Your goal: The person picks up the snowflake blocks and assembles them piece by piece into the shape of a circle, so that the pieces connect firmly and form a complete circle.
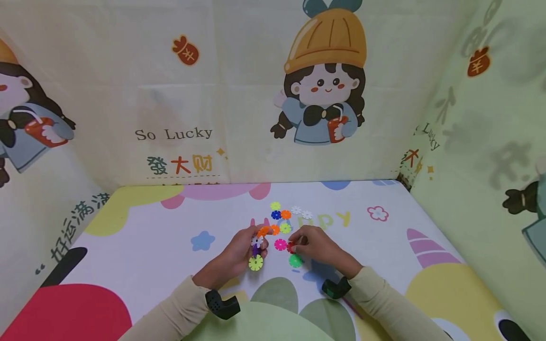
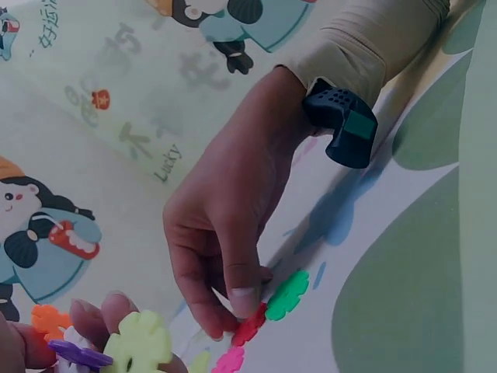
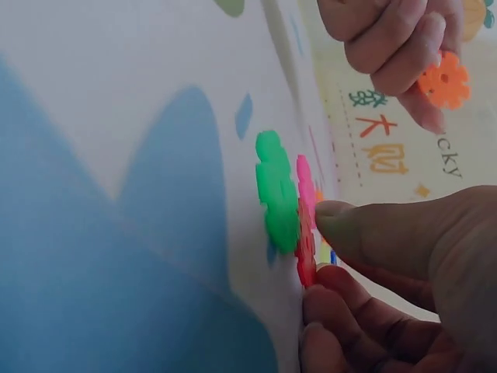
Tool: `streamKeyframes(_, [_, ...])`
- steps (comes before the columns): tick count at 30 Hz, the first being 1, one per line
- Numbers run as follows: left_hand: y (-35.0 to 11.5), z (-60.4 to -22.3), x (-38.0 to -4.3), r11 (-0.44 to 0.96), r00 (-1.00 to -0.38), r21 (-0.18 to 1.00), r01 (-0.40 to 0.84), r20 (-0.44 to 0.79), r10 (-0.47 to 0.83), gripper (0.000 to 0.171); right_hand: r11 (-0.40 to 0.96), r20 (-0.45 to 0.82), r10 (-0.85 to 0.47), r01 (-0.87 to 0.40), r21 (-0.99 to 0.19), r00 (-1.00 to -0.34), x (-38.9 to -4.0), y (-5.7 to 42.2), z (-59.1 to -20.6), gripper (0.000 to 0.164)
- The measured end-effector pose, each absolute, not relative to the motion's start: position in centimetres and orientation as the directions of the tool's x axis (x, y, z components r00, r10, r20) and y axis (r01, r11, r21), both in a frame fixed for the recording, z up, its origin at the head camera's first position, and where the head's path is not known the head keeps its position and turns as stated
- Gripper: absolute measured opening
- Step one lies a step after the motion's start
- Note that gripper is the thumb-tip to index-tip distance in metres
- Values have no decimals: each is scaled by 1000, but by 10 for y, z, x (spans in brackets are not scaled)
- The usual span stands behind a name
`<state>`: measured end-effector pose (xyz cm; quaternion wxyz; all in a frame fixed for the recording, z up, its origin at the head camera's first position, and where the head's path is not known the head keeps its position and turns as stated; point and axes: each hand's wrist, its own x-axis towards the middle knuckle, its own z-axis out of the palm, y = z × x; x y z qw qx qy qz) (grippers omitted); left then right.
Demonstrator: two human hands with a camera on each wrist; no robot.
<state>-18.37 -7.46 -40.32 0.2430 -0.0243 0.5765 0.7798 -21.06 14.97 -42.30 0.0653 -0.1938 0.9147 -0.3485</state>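
The right hand (image 1: 316, 245) pinches the red disc (image 2: 250, 325) at its fingertips; the green disc (image 1: 295, 261) lies just beside it on the near side, the pink disc (image 1: 280, 244) leftward. Farther left, the left hand (image 1: 241, 244) grips the disc chain (image 1: 256, 250), its lime end (image 1: 256, 263) nearest.

My left hand (image 1: 242, 245) curls its fingers (image 3: 392, 35); my right hand (image 1: 314, 244) points down, thumb (image 3: 388, 237) and fingertips (image 3: 335, 294) drawn close together.
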Motion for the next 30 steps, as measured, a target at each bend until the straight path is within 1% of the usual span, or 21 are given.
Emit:
streamKeyframes(5, [-73,-405,-184,-208,-878,885,-416,-331,345,45,697,-10,-416,-312,-645,-909,-211,148,-423,21])
streamKeyframes(9, [-73,-407,-185,-174,-873,896,-408,-328,361,44,703,-24,-416,-305,-642,-909,-210,147,-423,20])
streamKeyframes(15, [-72,-408,-184,-157,-855,886,-436,-353,379,45,723,-37,-413,-303,-621,-910,-209,145,-421,18])
streamKeyframes(23, [-72,-406,-182,-123,-847,901,-415,-334,414,44,754,-51,-412,-309,-580,-910,-209,144,-418,15])
streamKeyframes(30, [-73,-407,-181,-109,-837,901,-419,-337,432,45,753,-80,-411,-288,-592,-908,-209,143,-416,15])
